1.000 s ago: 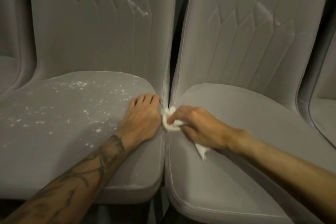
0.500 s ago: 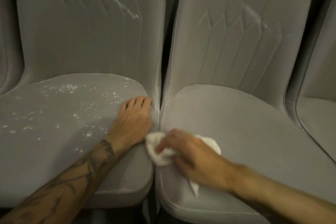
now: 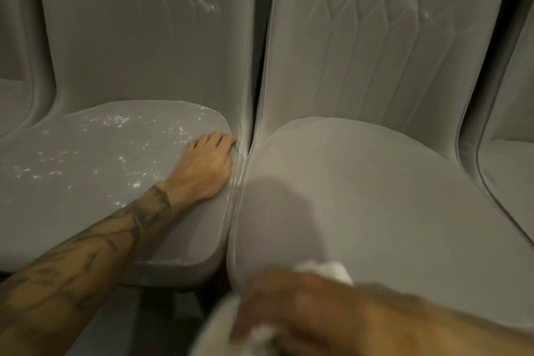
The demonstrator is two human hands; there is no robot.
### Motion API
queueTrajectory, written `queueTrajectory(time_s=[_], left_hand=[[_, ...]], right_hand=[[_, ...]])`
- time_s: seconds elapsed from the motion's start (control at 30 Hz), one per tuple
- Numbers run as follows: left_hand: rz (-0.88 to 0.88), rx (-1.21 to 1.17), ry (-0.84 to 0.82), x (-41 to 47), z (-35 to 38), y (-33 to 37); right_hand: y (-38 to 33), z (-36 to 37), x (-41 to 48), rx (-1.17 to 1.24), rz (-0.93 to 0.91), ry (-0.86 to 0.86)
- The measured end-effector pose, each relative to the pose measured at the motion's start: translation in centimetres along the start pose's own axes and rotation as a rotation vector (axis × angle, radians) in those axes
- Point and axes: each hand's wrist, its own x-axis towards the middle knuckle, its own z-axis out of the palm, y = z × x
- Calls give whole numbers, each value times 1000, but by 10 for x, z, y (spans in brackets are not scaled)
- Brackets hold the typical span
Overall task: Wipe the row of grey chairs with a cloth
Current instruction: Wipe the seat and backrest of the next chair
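Holding the cloth (image 3: 323,270): the right hand (image 3: 303,306) is bunched around it. The hand is blurred, but white fabric shows above and below the fingers.
Cloth place: at the front edge of the right seat (image 3: 390,196), well apart from the gap (image 3: 245,153) between the chairs.
Other hand: the left hand (image 3: 208,165) lies flat on the left seat (image 3: 72,211) and holds nothing, with its fingertips at the gap.
Risk: the white specks (image 3: 115,136) on the left seat may drop into the gap — a careless sweep would push them there.

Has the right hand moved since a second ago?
Yes. The right hand, gripping the cloth, slid forward along the gap beside the right seat, from its back to its front edge.
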Motion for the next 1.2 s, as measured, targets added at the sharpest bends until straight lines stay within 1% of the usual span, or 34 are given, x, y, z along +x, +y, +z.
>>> queueTrajectory(time_s=[0.07, 0.1, 0.13, 0.2, 0.3, 0.37, 0.47, 0.57, 0.63, 0.7, 0.9, 1.0, 1.1, 1.17, 1.2], left_hand=[[-7, -4, -17, 3, -2, 3], [-13, -13, -19, 4, -3, 5], [-14, -21, -8, 5, -4, 8], [-2, -29, 42, 9, -5, 17], [38, -34, 114, 22, -6, 35], [56, 9, 133, 37, -7, 49], [31, 74, 156, 63, -7, 66], [11, 111, 251, 84, -7, 72], [30, 138, 315, 97, -10, 73], [54, 157, 368, 111, -18, 73], [104, 207, 532, 168, -63, 80], [132, 232, 597, 196, -81, 88], [138, 249, 663, 221, -90, 95], [135, 239, 712, 233, -89, 99], [134, 227, 740, 238, -87, 99]], right_hand=[[-1, -8, -11, 158, -41, -17], [3, -16, -9, 174, -37, -18], [13, -25, -3, 134, -12, 17], [46, -45, 12, 24, 69, 142], [99, -72, 21, -63, 203, 304], [133, -87, 24, -121, 278, 370], [174, -114, 29, -177, 385, 461], [206, -146, 32, -238, 453, 581], [218, -166, 33, -294, 456, 687], [224, -189, 34, -364, 420, 780], [227, -287, 42, -685, 323, 1012], [227, -345, 50, -865, 277, 1085], [230, -402, 56, -1054, 287, 1161], [237, -416, 53, -1134, 347, 1176], [243, -412, 50, -1179, 375, 1152]])
